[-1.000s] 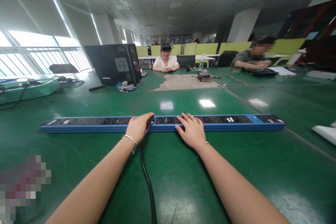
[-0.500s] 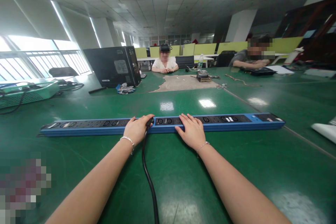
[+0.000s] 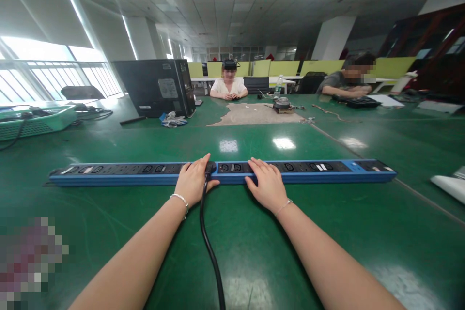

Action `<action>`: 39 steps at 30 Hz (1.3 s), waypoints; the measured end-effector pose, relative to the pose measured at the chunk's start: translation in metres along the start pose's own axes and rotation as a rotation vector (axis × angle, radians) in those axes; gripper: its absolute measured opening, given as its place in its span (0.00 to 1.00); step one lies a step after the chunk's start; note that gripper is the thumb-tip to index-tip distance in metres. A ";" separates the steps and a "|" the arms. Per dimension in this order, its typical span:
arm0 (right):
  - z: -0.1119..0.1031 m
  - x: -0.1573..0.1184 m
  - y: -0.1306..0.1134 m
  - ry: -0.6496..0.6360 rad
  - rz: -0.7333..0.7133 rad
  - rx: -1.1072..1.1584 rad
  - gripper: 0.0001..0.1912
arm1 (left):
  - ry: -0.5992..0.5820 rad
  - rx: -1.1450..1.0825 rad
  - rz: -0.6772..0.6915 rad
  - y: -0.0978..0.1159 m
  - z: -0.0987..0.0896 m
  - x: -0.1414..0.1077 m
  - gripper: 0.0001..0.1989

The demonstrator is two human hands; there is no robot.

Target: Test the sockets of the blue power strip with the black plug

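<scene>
A long blue power strip point(image 3: 312, 177) with black sockets lies across the green table in front of me. A black plug point(image 3: 210, 168) sits at a socket near its middle, and its cord point(image 3: 205, 232) runs down toward me. My left hand point(image 3: 192, 178) grips the strip just left of the plug, fingers over the top and thumb along the front side below the plug. Farther right, my right hand point(image 3: 267, 181) holds the strip too, with fingers across its top face and thumb against the front side. My palms hide some sockets.
Beyond the strip on the green table point(image 3: 163, 143) are a black computer case point(image 3: 156, 88), gloves point(image 3: 173, 119), a brown sheet point(image 3: 243, 115) and a bottle point(image 3: 278, 86). A green basket point(image 3: 47, 123) with cables stands left. Two people sit across the table.
My left thumb has come off the plug and now lies lower, on the strip's front side, leaving the plug in plain sight. My right hand keeps its hold with little change.
</scene>
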State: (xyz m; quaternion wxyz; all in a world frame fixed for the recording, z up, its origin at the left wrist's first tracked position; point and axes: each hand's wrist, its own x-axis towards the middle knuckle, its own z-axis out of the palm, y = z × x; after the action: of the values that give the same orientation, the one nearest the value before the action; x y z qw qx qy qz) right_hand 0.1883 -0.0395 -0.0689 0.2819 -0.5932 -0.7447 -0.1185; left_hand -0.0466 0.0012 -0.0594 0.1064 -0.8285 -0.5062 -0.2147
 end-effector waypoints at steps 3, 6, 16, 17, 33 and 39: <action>0.007 0.004 -0.026 0.026 -0.156 0.106 0.25 | 0.013 0.051 -0.026 0.001 0.006 0.000 0.38; 0.021 0.017 -0.059 0.063 -0.215 0.203 0.27 | -0.019 0.084 -0.001 0.002 0.005 0.001 0.31; 0.040 0.054 -0.093 0.074 -0.168 0.064 0.16 | -0.039 0.046 -0.031 0.003 -0.008 0.006 0.20; 0.040 0.056 -0.094 0.065 -0.152 0.036 0.15 | -0.041 0.037 -0.041 0.003 -0.007 0.006 0.20; 0.039 0.059 -0.104 -0.016 -0.060 0.006 0.12 | -0.007 -0.018 -0.051 0.001 -0.005 0.006 0.19; 0.041 0.057 -0.105 0.026 0.027 0.047 0.15 | -0.003 -0.002 -0.035 0.000 -0.003 0.005 0.19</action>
State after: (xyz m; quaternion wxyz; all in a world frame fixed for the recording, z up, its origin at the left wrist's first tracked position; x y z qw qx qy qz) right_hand 0.0696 -0.0005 -0.0539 0.3070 -0.5947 -0.7356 -0.1051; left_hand -0.0451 0.0036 -0.0550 0.1013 -0.8198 -0.5206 -0.2158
